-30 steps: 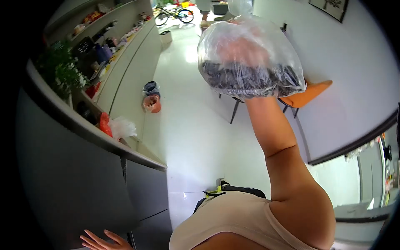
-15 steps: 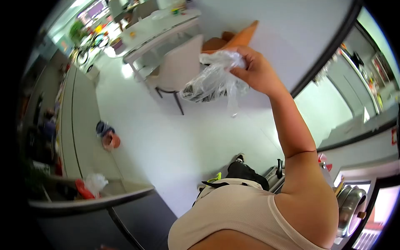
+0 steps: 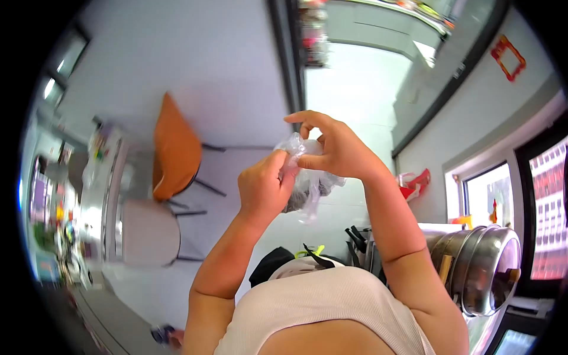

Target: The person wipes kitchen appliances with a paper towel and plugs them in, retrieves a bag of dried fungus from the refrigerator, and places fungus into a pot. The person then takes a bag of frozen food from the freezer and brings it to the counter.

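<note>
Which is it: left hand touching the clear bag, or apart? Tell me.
Touching: head view shows the left hand gripping the clear bag by its bunched top.

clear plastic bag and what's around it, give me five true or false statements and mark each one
1. The left hand grips the clear, crinkled plastic bag. True.
2. Only one hand is near the bag. False: the right hand is at it too.
3. Bright red stuff fills the bag. False: the contents look dark.
4. An orange chair with a pointed back is left in the view. True.
5. Both hands are empty. False: the left holds the bag.
</note>
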Available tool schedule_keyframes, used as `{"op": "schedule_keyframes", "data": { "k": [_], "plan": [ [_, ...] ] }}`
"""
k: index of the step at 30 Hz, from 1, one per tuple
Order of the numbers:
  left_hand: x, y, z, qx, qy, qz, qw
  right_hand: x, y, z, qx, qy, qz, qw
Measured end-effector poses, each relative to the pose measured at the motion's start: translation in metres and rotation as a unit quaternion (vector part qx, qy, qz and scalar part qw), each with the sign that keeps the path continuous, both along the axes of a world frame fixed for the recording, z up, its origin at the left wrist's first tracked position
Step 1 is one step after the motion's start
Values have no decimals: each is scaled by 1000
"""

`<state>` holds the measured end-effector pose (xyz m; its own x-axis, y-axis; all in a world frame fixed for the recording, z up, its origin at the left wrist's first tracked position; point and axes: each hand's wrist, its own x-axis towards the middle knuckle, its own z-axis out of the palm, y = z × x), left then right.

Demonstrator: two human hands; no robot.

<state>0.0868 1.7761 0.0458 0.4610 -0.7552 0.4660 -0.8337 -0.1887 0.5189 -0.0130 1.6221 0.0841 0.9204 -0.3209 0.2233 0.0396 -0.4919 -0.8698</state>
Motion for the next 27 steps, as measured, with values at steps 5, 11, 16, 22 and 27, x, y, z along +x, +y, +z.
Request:
{"op": "schedule_keyframes", "data": {
  "k": [5,11,16,22,27],
  "plan": [
    [68,-166,-28,-90,46,-148,984,-25,-140,-45,-27,46,-125,991],
    [178,-352,-48,-98,479,-202,849,-21,-286,-92,66,-68,-420,902],
    [189,-521,-75,-49,410,-405,815,26,-392,-74,1,-153,-536,830],
    [177,-708,-62,286,-2,-390,875,84,-554,-85,-166,-48,-493,853],
    [211,-860,-108,89,37,-404,910,115,-708,-114,-150,11,-411,899]
  ]
}}
